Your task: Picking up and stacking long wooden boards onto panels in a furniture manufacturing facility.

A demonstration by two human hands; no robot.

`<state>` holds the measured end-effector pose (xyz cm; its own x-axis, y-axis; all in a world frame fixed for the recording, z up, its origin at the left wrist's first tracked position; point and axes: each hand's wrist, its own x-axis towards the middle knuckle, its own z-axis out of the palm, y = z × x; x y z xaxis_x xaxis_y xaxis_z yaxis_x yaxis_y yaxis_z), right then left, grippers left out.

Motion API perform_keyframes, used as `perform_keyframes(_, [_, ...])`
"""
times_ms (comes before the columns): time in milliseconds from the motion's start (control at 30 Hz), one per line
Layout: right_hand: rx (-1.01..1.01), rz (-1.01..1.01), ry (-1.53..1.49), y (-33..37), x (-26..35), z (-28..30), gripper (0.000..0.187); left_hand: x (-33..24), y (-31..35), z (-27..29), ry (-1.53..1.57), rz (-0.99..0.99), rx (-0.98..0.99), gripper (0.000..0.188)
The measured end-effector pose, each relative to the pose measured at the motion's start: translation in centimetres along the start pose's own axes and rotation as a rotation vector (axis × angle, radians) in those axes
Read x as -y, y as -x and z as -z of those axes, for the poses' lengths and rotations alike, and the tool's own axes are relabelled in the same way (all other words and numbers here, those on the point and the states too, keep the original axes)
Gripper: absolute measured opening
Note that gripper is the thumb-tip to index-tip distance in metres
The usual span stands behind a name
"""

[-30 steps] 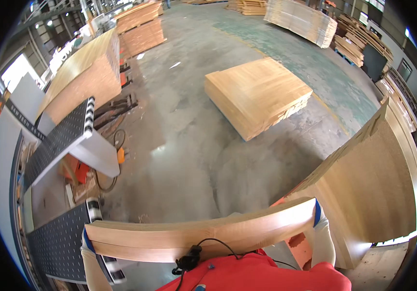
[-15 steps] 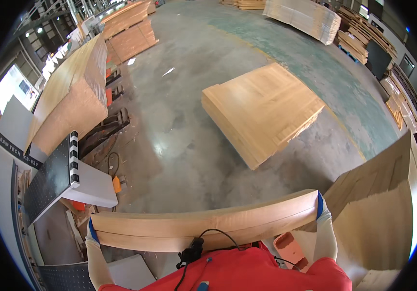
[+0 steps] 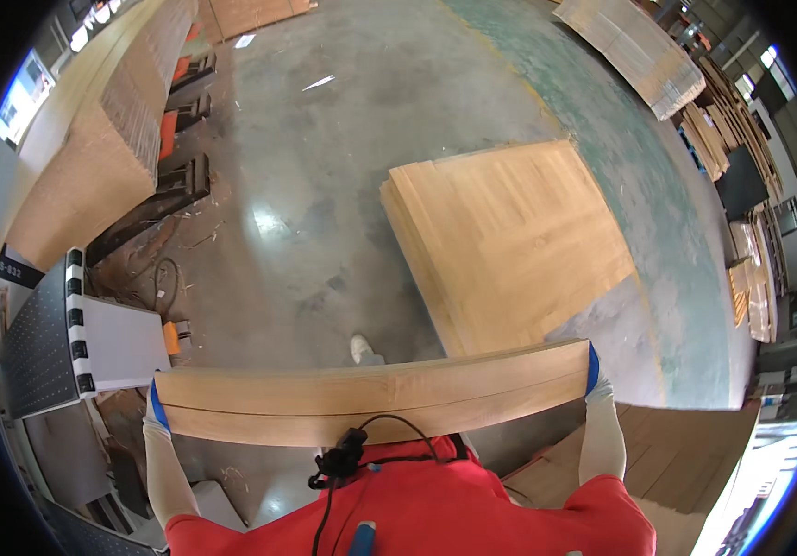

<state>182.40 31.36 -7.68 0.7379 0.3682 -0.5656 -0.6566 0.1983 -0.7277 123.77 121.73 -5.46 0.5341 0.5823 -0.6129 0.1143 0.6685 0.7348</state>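
Note:
Stretched across the front of my body are light wooden boards (image 3: 370,391), with a dark seam running lengthwise between them. At their left end my left hand (image 3: 158,408), in a blue-and-white glove, grips the edge. My right hand (image 3: 594,372), gloved the same way, clasps the opposite end. Both hands are closed against the board ends; most of the fingers are hidden. Beyond the boards, a low stack of flat wooden panels (image 3: 519,241) lies on the floor, its near edge partly covered by them.
On the left stands a machine with a perforated dark table (image 3: 42,343) and a striped edge. Behind it, a tall panel stack (image 3: 93,139) rests beside dark supports (image 3: 162,199). More wooden panels (image 3: 667,454) lie at my right. A wrapped stack (image 3: 634,56) stands far right.
I have moved forward with the boards still in both hands. The floor stack looks nearer, the machine has shifted left, and one white shoe now shows beyond the boards.

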Motion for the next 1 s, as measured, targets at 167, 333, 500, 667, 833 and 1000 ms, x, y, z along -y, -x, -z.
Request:
perform_keyframes(167, [0.041,0.040,0.140,-11.9,11.2,-8.1,0.044,-4.4,-11.0,-9.1,-0.011,0.039,-0.032,0.058])
perform_keyframes(333, [0.082,0.005,0.217,-26.0,21.2,-12.4,0.045,-4.8,-20.8,-16.7,-0.002,0.021,-0.036,0.058])
perform_keyframes(500, [0.075,-0.050,0.268,-42.9,28.3,-11.5,0.048,-4.1,-30.4,-29.6,0.070,0.067,-0.063,0.054])
perform_keyframes(667, [0.124,-0.116,0.185,-54.2,35.5,-11.8,0.048,-6.1,-37.3,-37.8,0.126,0.181,-0.006,0.055])
perform_keyframes(833, [0.075,-0.015,0.226,-58.1,38.0,-10.6,0.045,-9.1,-44.0,-40.7,-0.035,0.072,-0.132,0.056])
perform_keyframes(1000, [-0.202,-0.011,0.086,-55.4,36.0,-8.0,0.044,-15.2,-52.6,-46.0,-0.063,0.133,0.000,0.058])
